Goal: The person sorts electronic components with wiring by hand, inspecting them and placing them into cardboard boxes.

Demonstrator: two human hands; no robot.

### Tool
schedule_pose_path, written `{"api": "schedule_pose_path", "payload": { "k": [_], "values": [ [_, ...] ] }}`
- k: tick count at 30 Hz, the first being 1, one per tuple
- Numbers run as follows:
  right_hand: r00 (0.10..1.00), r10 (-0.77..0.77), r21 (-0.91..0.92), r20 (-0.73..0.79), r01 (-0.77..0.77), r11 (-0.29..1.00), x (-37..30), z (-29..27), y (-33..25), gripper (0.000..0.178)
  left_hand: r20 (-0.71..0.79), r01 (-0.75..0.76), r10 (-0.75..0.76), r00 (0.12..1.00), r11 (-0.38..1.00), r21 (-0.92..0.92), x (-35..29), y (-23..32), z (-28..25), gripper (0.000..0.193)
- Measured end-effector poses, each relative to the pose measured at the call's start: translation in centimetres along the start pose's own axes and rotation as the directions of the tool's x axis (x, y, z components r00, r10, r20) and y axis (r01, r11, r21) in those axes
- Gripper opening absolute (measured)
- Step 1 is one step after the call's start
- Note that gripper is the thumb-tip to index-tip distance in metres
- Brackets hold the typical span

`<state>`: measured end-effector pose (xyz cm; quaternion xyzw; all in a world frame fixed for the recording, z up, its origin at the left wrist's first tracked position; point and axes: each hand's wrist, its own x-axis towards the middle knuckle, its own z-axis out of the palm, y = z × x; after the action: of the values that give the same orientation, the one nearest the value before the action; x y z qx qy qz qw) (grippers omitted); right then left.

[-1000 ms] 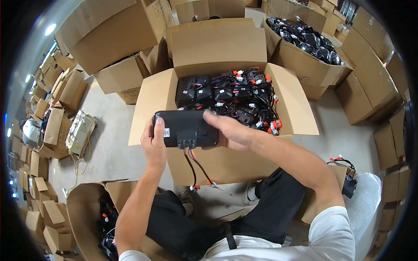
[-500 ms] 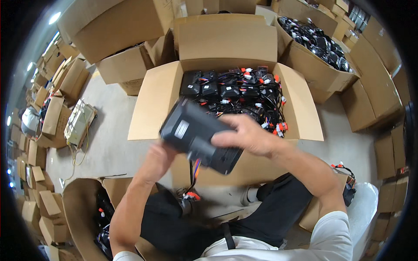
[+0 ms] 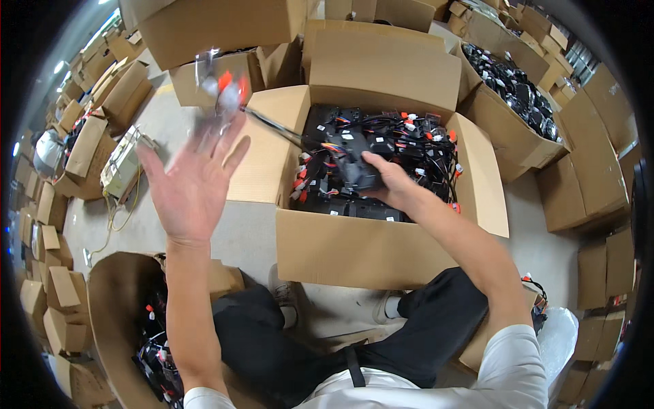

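Observation:
My right hand [image 3: 395, 183] grips a black plastic electronic box [image 3: 360, 163] by its right edge, over the open carton in front of me. A dark cable [image 3: 276, 127] runs from that box up to the left. At its end, red and white connectors [image 3: 230, 88] are smeared by motion just past the fingertips of my left hand [image 3: 194, 180]. The left hand is raised with its fingers spread and the palm showing. Inside the open carton [image 3: 354, 249] lie rows of similar black boxes with cables and red and white plugs, partly hidden by the held one.
At my lower left stands a carton [image 3: 112, 307] holding more wired units. Another carton [image 3: 504, 129] of black units stands back right. A pale metal device [image 3: 122, 163] with a yellow cord sits on the floor at left. Clear wrap [image 3: 560, 341] lies at lower right.
The black box has moved away from me and right, over the carton. My left hand has left the box, rising and opening. The cable now swings up left instead of hanging down.

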<state>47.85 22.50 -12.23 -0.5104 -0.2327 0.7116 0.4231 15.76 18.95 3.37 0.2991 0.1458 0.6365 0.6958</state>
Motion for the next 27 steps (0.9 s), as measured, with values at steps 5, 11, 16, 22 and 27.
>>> {"api": "schedule_pose_path", "payload": {
  "k": [5, 11, 16, 22, 27],
  "values": [
    [0.984, -0.176, -0.134, -0.037, 0.17, 0.976, 8.5, 5.9, 3.9, 0.047, -0.158, 0.024, 0.071, 0.985, 0.849, 0.529, -1.1, -2.9, -4.7, 0.094],
    [0.968, -0.179, -0.454, -0.174, 0.083, 0.887, 14.6, 4.9, 8.3, 0.081, -0.232, 0.164, 0.073, 0.97, 0.509, 0.845, -2.7, -4.1, -6.1, 0.075],
    [0.98, -0.067, -0.546, -0.188, -0.047, 0.837, 14.9, 6.1, 8.5, 0.088, -0.086, 0.078, 0.059, 0.995, 0.127, 0.989, -3.5, -3.2, -10.1, 0.072],
    [0.992, 0.011, -0.631, -0.126, -0.089, 0.771, 18.8, 2.7, 9.3, 0.093, -0.141, 0.153, -0.07, 0.988, 0.207, 0.966, -4.0, -2.5, -6.7, 0.067],
    [0.996, 0.056, -0.569, 0.073, -0.005, 0.823, 19.5, 3.1, 8.7, 0.087, 0.114, -0.111, -0.031, 0.993, 0.099, 0.989, -3.6, -5.0, -7.2, 0.05]
  ]
}}
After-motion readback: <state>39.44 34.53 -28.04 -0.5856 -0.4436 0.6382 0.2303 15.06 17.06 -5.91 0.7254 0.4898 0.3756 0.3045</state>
